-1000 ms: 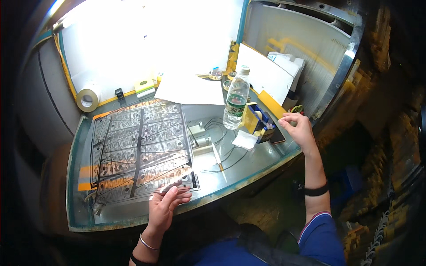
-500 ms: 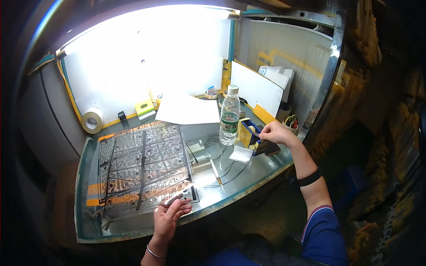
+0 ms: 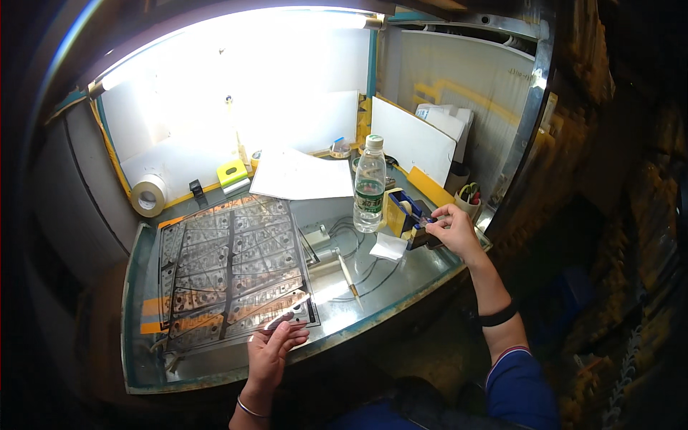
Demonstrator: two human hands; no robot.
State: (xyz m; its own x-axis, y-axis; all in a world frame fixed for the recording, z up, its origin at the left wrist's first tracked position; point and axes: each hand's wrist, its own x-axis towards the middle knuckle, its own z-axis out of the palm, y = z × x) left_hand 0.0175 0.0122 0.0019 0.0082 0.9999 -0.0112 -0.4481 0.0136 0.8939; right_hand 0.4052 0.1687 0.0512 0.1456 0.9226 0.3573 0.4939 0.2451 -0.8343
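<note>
A tape dispenser (image 3: 403, 221) with a blue and yellow body stands at the right of the glass-topped table. Beside its front end is my right hand (image 3: 453, 231), thumb and fingers pinched on the end of a strip of clear tape (image 3: 426, 221). A large transparent film sheet (image 3: 233, 269) printed with dark, banknote-like rectangles covers the left half of the table. At its near right corner, my left hand (image 3: 271, 352) rests with thumb apart and fingers stretched out along the sheet's edge. Whether its fingertips lie under the film I cannot tell.
Close to the dispenser are a water bottle (image 3: 370, 186), a folded white paper (image 3: 388, 246) and a pen-like tool (image 3: 347, 276). White sheets (image 3: 304, 175), a lime-green hole punch (image 3: 231, 172) and a tape roll (image 3: 148, 195) lie farther back. A cup (image 3: 468, 203) holds scissors.
My right hand has drawn slightly right and down from the dispenser, with tape between its fingers. My left hand has stayed nearly still at the film's corner.
</note>
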